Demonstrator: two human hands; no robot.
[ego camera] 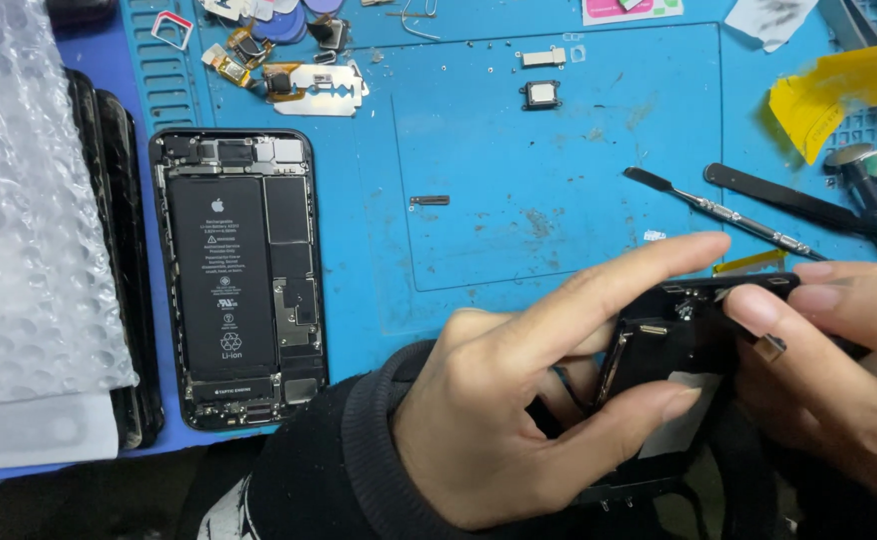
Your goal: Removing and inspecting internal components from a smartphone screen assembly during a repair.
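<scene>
At lower right, over blue surface [559, 190] | left hand [519, 400] and right hand [839, 350] pinch screen panel [664, 350] | opened phone [239, 275] well left, open mat between.

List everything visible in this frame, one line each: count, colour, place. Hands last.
mat: 1, blue, under everything
opened phone: 1, black, left on mat
bubble wrap: 1, clear, far left
stacked phones: at least 2, black, beside the wrap
razor blade: 1, silver, top
small parts: several, mixed, top left
speaker module: 1, black, top centre
spudgers: 2, black and metal, right
tape: 1, yellow, top right
screen assembly: 1, black, held in both hands
left hand: gripping assembly
right hand: gripping assembly
</scene>
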